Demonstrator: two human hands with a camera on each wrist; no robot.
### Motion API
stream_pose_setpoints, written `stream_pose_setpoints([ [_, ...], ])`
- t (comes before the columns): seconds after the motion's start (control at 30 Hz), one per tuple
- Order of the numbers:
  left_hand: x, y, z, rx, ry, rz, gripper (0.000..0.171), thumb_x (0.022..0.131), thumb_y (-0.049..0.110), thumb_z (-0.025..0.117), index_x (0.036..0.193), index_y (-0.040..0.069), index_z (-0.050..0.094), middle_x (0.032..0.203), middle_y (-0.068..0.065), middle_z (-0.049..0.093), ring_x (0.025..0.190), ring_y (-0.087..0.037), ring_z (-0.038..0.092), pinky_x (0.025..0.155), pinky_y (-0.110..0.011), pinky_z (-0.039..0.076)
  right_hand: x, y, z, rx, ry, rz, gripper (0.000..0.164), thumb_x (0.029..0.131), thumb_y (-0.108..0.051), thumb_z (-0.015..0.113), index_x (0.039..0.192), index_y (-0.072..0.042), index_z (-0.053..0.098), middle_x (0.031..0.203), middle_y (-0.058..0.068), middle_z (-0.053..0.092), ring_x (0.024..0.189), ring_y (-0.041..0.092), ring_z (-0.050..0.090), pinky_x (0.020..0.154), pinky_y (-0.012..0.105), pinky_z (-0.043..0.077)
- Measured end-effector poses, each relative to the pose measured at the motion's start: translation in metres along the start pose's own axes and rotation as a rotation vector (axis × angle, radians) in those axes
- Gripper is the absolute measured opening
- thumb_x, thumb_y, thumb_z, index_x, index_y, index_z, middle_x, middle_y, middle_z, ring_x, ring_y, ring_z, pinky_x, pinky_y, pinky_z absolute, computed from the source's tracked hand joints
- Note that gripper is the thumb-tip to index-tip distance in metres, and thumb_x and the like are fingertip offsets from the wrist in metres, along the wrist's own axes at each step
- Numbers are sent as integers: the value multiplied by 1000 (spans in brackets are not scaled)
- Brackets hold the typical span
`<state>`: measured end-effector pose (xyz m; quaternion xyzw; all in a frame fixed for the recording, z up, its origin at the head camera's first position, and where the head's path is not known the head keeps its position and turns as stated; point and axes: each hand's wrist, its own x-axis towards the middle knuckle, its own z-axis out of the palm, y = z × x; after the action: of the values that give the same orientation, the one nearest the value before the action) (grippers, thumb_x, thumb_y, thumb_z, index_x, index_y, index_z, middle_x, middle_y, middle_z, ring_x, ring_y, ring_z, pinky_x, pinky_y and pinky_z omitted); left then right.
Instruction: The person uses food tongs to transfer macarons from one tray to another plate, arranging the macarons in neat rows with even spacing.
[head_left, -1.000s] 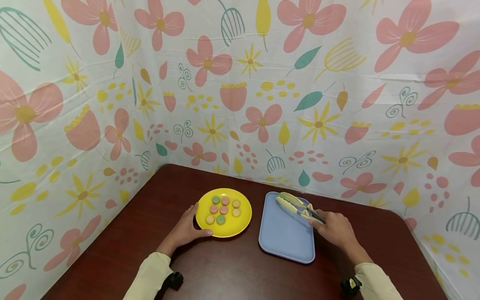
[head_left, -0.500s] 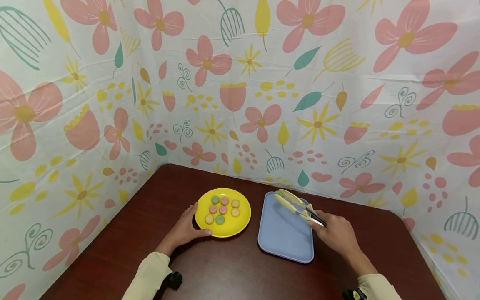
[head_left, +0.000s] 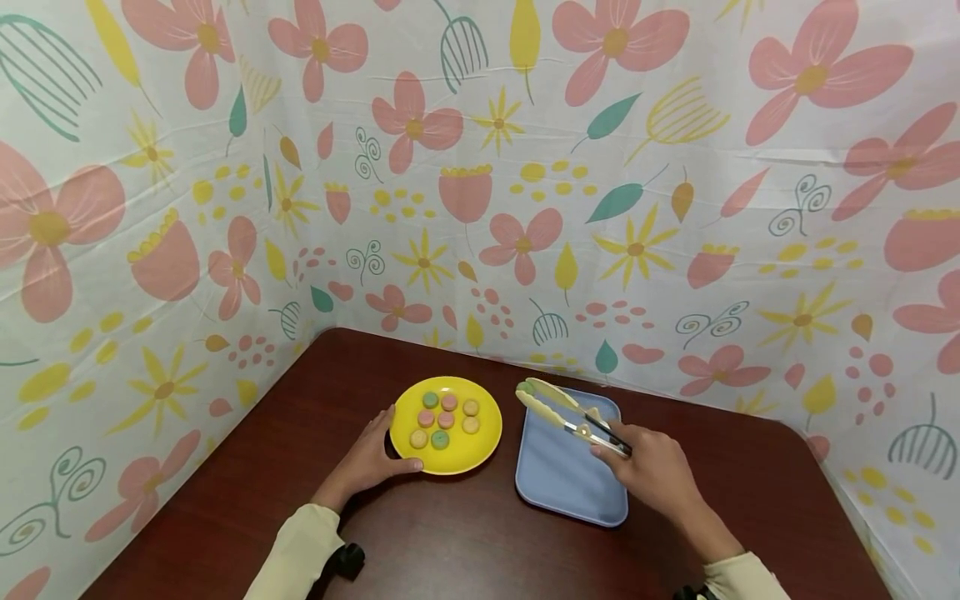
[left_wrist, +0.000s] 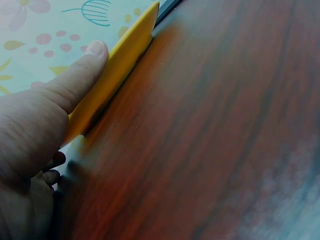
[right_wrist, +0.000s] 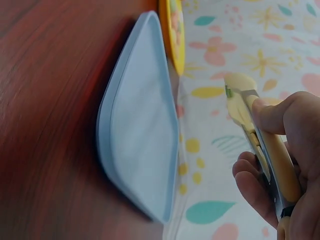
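My left hand (head_left: 367,454) holds the left side of a round yellow plate (head_left: 487,435), thumb on the near rim and fingers along the outer edge. On the plate lie several small macarons (head_left: 447,419) in pink, green and cream. My right hand (head_left: 651,467) grips kitchen tongs (head_left: 545,411) with cream tips and metal arms. Between the tips sits a green macaron (head_left: 527,387), partly hidden by them. The tips overlap the far left corner of a blue tray (head_left: 570,492) in the head view. From the right wrist, the tongs (right_wrist: 272,155) show raised beside the tray (right_wrist: 142,120).
Plate and tray stand side by side on a dark brown wooden table (head_left: 450,542), a narrow strip of wood between them. A floral curtain (head_left: 480,208) hangs behind the table's far edge and along its left side.
My right hand has carried the tongs and the green macaron leftward, from over the tray's far part toward the plate. The left hand and plate have stayed in place.
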<state>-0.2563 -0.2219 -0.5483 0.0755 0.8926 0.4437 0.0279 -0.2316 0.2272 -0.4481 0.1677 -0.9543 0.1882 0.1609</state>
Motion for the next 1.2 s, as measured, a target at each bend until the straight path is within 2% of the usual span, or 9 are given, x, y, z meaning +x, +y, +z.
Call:
stream_pose_setpoints([
  [0.1, 0, 0, 0, -3, -1, -1, 126, 74, 52, 89, 165, 8, 15, 168, -20, 18, 155, -42, 13, 117, -66, 24, 0, -8, 3, 9, -5, -21, 47, 86, -33, 84, 122, -5, 74, 67, -9, 56, 55, 6, 42, 52, 26, 35],
  [0.23, 1, -1, 1, -2, 1, -2, 126, 73, 53, 89, 165, 8, 15, 168, -20, 18, 155, -42, 13, 118, -66, 24, 1, -18, 7, 2, -19, -56, 48, 85, -33, 84, 124, -6, 74, 69, -10, 60, 56, 5, 42, 54, 26, 37],
  [0.5, 1, -1, 1, 5, 1, -7, 127, 73, 54, 89, 165, 9, 15, 168, -19, 18, 155, -42, 14, 118, -66, 24, 2, -32, 25, 4, -37, -118, 47, 81, -35, 87, 120, -9, 77, 84, -5, 72, 60, 3, 46, 57, 28, 43],
  [0.57, 1, -1, 1, 7, 2, -8, 126, 73, 54, 89, 165, 8, 15, 168, -20, 18, 155, -42, 14, 118, -66, 24, 2, -35, 30, 5, -49, -124, 48, 81, -35, 87, 120, -9, 77, 92, -1, 75, 63, 2, 50, 58, 28, 44],
  [0.7, 1, -1, 1, 6, 1, -10, 127, 73, 54, 89, 165, 8, 15, 168, -20, 18, 155, -42, 14, 117, -66, 24, 3, -42, 38, 14, -78, -130, 48, 82, -35, 86, 121, -8, 77, 102, 4, 77, 73, 10, 66, 62, 31, 51],
  [0.83, 1, -2, 1, 8, 3, -9, 127, 73, 54, 89, 165, 8, 15, 168, -20, 18, 155, -42, 14, 117, -66, 24, 3, -48, 45, 11, -82, -153, 50, 80, -36, 88, 119, -8, 77, 104, 6, 78, 80, 18, 72, 66, 35, 56],
  [1.2, 2, 0, 1, 4, 13, -17, 126, 73, 54, 89, 165, 9, 16, 168, -18, 20, 156, -41, 12, 118, -67, 22, 3, -54, 47, -45, -150, -176, 50, 83, -39, 84, 120, -6, 77, 104, 7, 78, 77, 18, 71, 65, 36, 56],
])
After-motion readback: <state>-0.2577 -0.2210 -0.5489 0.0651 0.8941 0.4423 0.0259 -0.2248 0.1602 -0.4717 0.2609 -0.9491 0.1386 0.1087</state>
